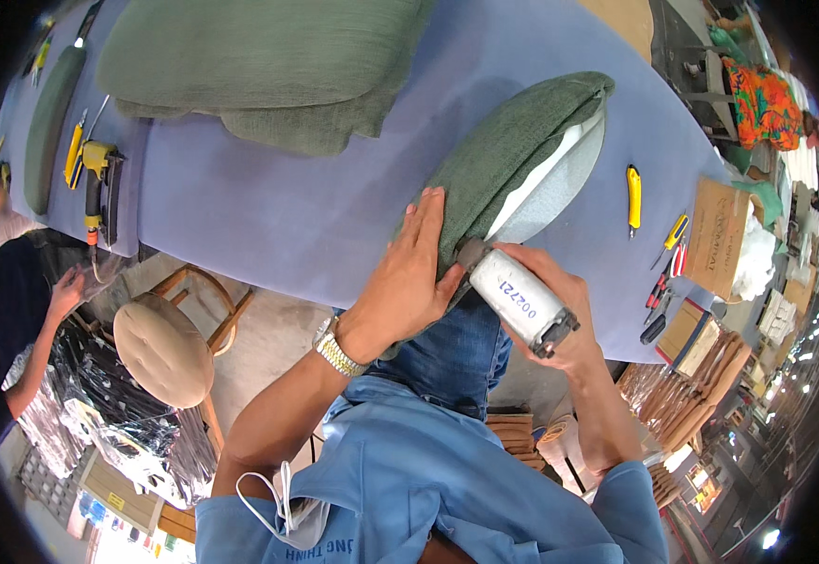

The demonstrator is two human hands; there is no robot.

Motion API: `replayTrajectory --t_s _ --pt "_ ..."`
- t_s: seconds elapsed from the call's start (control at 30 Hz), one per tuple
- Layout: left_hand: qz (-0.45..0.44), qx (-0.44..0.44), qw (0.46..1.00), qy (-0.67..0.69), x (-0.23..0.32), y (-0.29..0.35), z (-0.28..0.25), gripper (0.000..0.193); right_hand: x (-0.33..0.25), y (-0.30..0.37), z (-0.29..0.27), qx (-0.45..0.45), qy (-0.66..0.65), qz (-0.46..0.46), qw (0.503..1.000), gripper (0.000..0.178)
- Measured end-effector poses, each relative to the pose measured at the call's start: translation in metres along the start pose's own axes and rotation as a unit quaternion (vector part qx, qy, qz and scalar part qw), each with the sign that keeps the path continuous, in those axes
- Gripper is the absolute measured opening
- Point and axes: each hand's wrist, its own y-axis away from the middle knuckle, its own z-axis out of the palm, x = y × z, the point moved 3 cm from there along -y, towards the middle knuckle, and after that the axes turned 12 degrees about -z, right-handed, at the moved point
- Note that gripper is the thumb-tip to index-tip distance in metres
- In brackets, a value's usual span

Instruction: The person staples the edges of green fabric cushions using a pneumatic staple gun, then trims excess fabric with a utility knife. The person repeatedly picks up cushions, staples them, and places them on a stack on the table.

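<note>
A dark green fabric-covered cushion piece [494,155] leans over the table's near edge, its open right side showing white padding [560,169] and a pale grey backing [555,202]. My left hand [414,258] lies on its lower left side, fingers stretched flat over the green cloth and thumb pointing at the tool. In my right hand [560,301] is a staple gun [522,299] with a white, cylindrical body. Its dark nose meets the lower end of the cushion piece; the exact contact point is hidden.
More green upholstered pieces [268,70] lie on the blue-grey table [259,207]. Another staple gun [99,183] rests at left, near a person's hand [68,289]. A yellow cutter [634,199], hand tools [659,291] and a cardboard box [715,235] are at right. A round-seated chair [163,350] stands below the table.
</note>
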Motion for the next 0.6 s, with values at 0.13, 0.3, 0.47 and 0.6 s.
replayTrajectory --t_s 0.13,0.3,0.47,0.6 --pt "-0.033 -0.024 0.999 -0.019 0.008 0.001 -0.002 0.094 0.001 0.009 -0.007 -0.002 0.034 -0.025 0.999 0.069" --pt "-0.03 -0.025 0.999 -0.011 0.004 0.002 0.0 0.096 0.002 0.017 0.0 -0.007 0.012 -0.013 1.0 0.076" --pt "-0.033 -0.018 0.999 -0.003 0.003 0.003 0.001 0.102 -0.008 0.012 -0.002 -0.047 0.045 0.052 0.996 0.073" --pt "-0.051 -0.03 0.998 -0.008 0.007 0.007 0.006 0.106 -0.015 0.013 0.004 -0.019 -0.007 0.081 0.997 0.07"
